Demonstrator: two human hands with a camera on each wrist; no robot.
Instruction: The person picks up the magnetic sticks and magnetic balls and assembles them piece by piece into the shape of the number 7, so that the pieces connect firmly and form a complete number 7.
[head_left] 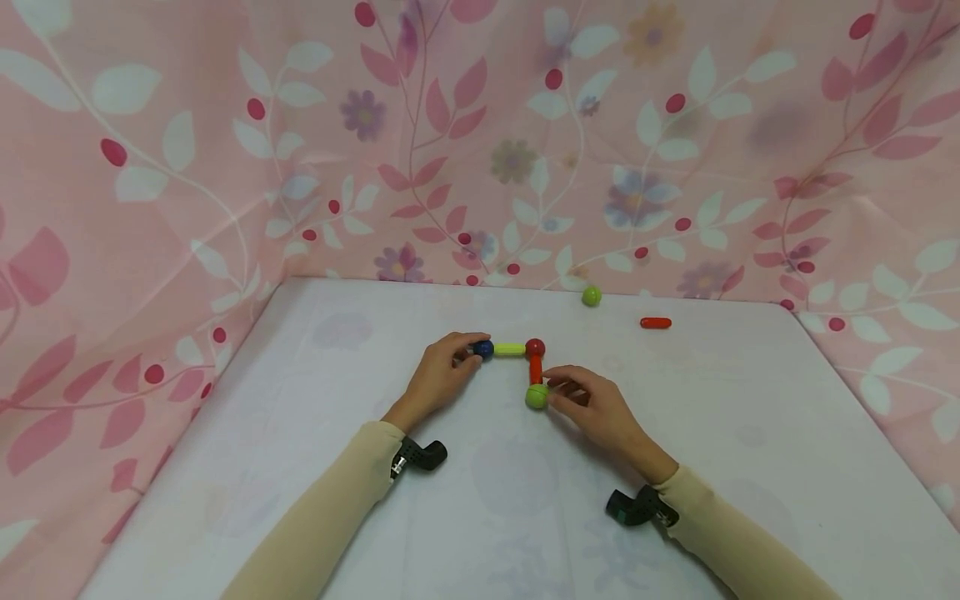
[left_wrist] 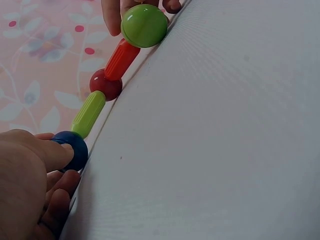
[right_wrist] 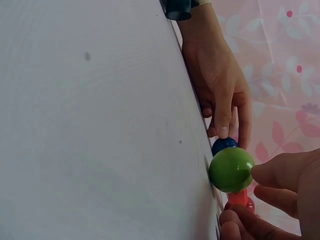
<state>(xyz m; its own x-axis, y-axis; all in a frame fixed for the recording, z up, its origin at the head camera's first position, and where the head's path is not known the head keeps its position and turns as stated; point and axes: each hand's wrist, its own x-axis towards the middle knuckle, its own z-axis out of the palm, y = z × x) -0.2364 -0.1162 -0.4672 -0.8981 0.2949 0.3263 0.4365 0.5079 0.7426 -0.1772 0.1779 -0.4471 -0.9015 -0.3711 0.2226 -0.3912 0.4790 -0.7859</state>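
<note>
A bent chain of toy pieces lies on the white table: a blue ball (head_left: 486, 349), a yellow-green rod (head_left: 510, 350), a dark red ball (head_left: 535, 348), a red rod (head_left: 536, 369) and a green ball (head_left: 536, 396), joined end to end. At its left end, my left hand (head_left: 442, 367) pinches the blue ball between thumb and fingers. My right hand (head_left: 596, 408) holds the green ball from the right side, thumb against it and fingers beside the red rod. In the right wrist view, the green ball (right_wrist: 231, 170) partly covers the blue ball (right_wrist: 224, 144).
Near the table's back edge sits a loose green ball (head_left: 592, 296). A loose red rod (head_left: 656, 323) lies to its right, farther forward. Pink floral cloth (head_left: 510, 167) hangs behind the white table (head_left: 480, 533) and along its sides.
</note>
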